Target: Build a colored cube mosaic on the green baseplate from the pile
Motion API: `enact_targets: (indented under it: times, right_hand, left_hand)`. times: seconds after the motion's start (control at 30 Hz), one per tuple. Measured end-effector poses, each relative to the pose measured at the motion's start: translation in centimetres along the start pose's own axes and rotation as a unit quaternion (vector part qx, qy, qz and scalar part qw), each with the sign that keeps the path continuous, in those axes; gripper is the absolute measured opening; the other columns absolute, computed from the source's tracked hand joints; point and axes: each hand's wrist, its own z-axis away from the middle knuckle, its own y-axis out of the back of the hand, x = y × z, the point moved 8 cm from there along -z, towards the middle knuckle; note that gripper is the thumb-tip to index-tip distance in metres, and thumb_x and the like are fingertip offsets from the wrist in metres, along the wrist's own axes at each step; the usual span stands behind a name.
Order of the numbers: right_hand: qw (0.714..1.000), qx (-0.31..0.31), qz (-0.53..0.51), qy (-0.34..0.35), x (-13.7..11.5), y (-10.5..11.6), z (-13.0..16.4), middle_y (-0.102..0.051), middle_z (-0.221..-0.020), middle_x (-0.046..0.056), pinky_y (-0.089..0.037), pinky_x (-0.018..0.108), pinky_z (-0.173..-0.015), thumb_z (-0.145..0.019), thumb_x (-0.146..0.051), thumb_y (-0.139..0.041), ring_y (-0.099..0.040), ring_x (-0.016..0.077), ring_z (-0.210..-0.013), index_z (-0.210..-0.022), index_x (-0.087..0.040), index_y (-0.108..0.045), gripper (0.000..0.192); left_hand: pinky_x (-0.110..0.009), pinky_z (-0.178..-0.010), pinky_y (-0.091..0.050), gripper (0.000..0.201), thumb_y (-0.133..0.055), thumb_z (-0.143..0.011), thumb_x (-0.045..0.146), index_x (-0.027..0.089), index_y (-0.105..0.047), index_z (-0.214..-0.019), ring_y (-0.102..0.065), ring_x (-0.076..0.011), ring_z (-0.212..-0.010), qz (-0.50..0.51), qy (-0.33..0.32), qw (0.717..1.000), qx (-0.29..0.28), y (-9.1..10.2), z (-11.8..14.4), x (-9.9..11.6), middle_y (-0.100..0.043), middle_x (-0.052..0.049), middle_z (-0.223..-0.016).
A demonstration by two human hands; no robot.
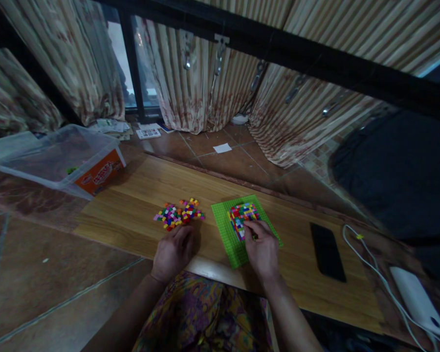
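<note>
A green studded baseplate [223, 234] lies on the wooden board, bearing a patch of small multicoloured bricks [238, 215]. Over the lower part of that patch is my right hand [262, 244], its thumb and index finger pinched together; whatever is between the fingertips is too small to make out. To the left, a loose pile of small coloured bricks [174, 215] is spread on the wood. My left hand [174, 252] rests at the near edge of this pile with its fingers curled, and its fingertips are partly hidden.
The wooden board [132, 210] carries a black phone [326, 252] on the right. Beyond it lie a white power bank [420, 300] and a white cable [374, 264]. A clear plastic bin [62, 161] with an orange label stands at left. Curtains [205, 88] hang behind.
</note>
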Motion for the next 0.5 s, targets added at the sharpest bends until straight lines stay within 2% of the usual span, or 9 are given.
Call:
enact_targets:
  times: [0.27,0.5]
  right_hand:
    - [1.0,0.009,0.001,-0.029,1.3,-0.1,-0.1,-0.071,-0.088,0.005,-0.05,0.032,-0.072,-0.087,-0.03,-0.057,-0.065,0.0193,-0.078,-0.091,-0.02,-0.071,0.017]
    - [1.0,0.02,0.006,0.023,-0.1,0.4,0.1,-0.072,-0.087,0.007,-0.05,0.031,-0.075,-0.09,-0.028,-0.054,-0.065,0.0186,-0.08,-0.082,-0.021,-0.072,0.02]
  left_hand:
    - [-0.027,-0.074,-0.052,0.018,-0.047,-0.092,0.029,0.021,-0.061,-0.099,-0.066,-0.0167,-0.083,-0.004,0.001,1.0,0.002,0.0,0.0,0.0,-0.069,-0.005,-0.092]
    - [-0.027,-0.074,-0.052,0.019,-0.046,-0.092,0.028,0.02,-0.061,-0.1,-0.066,-0.0167,-0.083,-0.008,-0.003,1.0,0.006,0.1,0.0,0.2,-0.069,-0.006,-0.093]
